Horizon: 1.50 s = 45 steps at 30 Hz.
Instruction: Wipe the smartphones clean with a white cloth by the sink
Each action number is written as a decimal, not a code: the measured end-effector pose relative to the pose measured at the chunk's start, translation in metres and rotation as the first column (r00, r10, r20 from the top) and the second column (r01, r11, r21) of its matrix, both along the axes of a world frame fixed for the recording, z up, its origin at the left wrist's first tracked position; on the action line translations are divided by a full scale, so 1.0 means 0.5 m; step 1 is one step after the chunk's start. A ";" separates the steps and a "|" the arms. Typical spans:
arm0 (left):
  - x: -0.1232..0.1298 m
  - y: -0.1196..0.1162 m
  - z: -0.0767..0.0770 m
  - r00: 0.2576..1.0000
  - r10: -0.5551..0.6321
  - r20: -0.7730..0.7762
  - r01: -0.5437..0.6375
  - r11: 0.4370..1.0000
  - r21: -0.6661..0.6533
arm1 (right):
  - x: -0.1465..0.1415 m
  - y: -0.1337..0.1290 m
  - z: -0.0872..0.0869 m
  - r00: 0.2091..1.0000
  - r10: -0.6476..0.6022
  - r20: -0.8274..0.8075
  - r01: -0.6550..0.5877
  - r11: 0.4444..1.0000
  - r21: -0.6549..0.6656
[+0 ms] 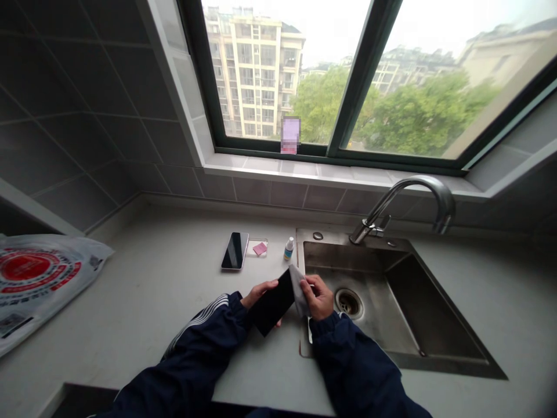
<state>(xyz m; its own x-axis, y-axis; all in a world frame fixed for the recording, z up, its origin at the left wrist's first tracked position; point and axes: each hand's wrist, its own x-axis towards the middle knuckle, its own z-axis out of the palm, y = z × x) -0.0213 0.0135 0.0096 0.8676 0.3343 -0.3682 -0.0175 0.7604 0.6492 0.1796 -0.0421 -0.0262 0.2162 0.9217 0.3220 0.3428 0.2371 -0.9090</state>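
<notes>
Sleeves [198, 348] at sink's left edge [300, 249]
Left hand [256, 294] grips black slab [275, 302] (slanting up-right); right hand [320, 298] pinches grey cloth [296, 287] against upper end.

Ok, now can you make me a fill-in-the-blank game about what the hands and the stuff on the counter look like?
1. The left hand holds a flat rectangular thing whose colour is ____.
2. The right hand pinches a cloth coloured ____.
3. Between the phone and the small bottle lies a little scrap coloured ____.
4. The hand nearer the sink is the ____ hand.

Missing words: black; grey; pink; right.
</notes>
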 end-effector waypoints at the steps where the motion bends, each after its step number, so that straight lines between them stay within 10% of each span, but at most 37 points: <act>1: 0.000 -0.001 0.003 1.000 -0.005 -0.007 0.005 1.000 0.004 | 0.001 -0.002 -0.001 1.000 0.004 0.001 -0.004 1.000 -0.008; 45: 0.006 0.010 -0.042 0.994 -0.006 0.105 0.017 0.995 -0.099 | 0.007 0.015 -0.023 0.965 -0.141 -0.221 0.117 0.986 -0.117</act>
